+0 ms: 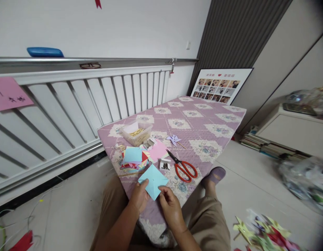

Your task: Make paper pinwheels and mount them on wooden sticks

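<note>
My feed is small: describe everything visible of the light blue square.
The light blue square looks like matte paper, with a small dark mark at its middle and lines, perhaps cuts or creases, running in from its corners. It is held diamond-wise over the patterned cloth. The left hand grips its left side, thumb on top; the right hand is at its lower right edge.

White wall, radiator (also white), pale floor.

Soft, even light brightened the plain white wall. Blur smeared the yellow, red and green paper pinwheels at lower right, where dark vignetting shaded the edge.
</note>
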Tool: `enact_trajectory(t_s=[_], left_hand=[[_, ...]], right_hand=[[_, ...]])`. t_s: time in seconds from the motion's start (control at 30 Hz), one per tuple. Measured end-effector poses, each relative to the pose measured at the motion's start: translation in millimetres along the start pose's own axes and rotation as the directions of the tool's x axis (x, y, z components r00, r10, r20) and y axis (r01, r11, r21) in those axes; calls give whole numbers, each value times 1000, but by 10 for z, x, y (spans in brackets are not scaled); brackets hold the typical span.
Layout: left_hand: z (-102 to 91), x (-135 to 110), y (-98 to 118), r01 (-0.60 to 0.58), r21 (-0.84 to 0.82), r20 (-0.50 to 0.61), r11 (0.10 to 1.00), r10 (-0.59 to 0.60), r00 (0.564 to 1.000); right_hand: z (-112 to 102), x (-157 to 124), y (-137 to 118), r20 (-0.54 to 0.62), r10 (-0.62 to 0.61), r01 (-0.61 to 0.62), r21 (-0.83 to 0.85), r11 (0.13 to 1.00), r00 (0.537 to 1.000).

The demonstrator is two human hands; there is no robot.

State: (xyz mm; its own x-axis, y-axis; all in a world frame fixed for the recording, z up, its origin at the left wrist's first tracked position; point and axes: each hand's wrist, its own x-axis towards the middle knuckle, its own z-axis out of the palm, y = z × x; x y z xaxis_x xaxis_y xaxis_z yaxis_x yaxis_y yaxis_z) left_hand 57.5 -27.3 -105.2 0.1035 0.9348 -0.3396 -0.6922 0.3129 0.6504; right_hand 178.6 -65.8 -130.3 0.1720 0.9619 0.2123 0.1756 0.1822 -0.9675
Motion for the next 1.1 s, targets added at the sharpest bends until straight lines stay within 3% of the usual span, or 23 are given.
enact_trajectory(t_s=[0.33, 0.53, 0.73, 1.1], left_hand=[[3, 52, -71, -57, 0, 65, 998, 57, 996], [39, 49, -58, -63, 26, 44, 998, 61, 997], [116, 14, -15, -60, 115, -67, 992, 68, 995], [131, 35, -47, -103, 148, -68, 984, 114, 991]], right_hand=[[-21, -26, -2, 10, 21, -21, 50, 999, 1000], [3, 29, -31, 30, 41, -43, 92, 995, 999], [41, 75, -99, 68, 55, -63, 115, 991, 996], [84, 139, -143, 43, 96, -100, 106, 989, 994]])
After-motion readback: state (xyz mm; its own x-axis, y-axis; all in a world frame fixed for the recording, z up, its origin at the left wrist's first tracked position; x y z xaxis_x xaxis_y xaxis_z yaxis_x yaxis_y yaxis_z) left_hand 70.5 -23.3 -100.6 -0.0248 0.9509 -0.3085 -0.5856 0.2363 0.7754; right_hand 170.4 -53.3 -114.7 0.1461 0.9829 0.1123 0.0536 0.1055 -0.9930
